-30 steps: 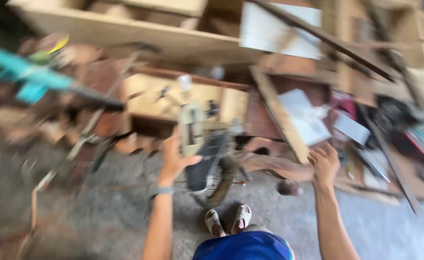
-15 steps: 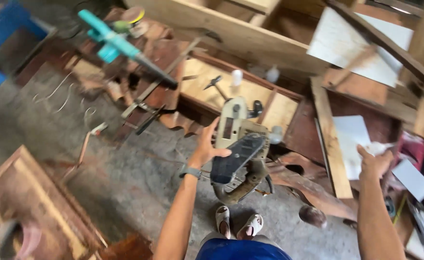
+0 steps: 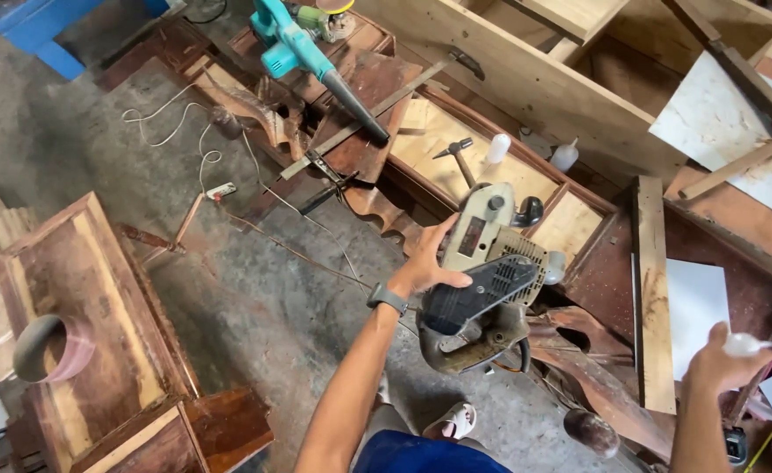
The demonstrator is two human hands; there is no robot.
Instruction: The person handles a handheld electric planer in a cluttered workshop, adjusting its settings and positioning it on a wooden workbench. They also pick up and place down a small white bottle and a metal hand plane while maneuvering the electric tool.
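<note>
Two hands are in play, and both of yours are busy. Your left hand (image 3: 425, 263) has its fingers curled tight around the side of the belt sander (image 3: 482, 280), which you hold up off the concrete floor (image 3: 254, 289), tilted, with its dark handle toward you; a watch (image 3: 387, 299) sits on that wrist. Your right hand (image 3: 715, 363), low near the right edge of the view, is closed around a small whitish bottle (image 3: 741, 344) whose tip points away to the right.

Since a second ago the view has swung from a blur to a sharp look down at the floor, and the sander has come up closer to you, its grip unchanged. Half a second ago the right hand was reaching out over the boards with something pale in it; now it has drawn in with that pale bottle clear in its grasp. I judge from this that you have the sander and the bottle both secured.

Below the sander lies a carved dark wood piece (image 3: 596, 377), and a pale plank (image 3: 655, 289) runs just right of it. Left of you sits a dark wooden panel (image 3: 97, 315) with a sanding belt loop (image 3: 49, 349) on it. Farther off, a hammer (image 3: 456, 158) and two white bottles (image 3: 497, 149) rest on a light panel, and a teal blower (image 3: 303, 52) lies near the top edge.
</note>
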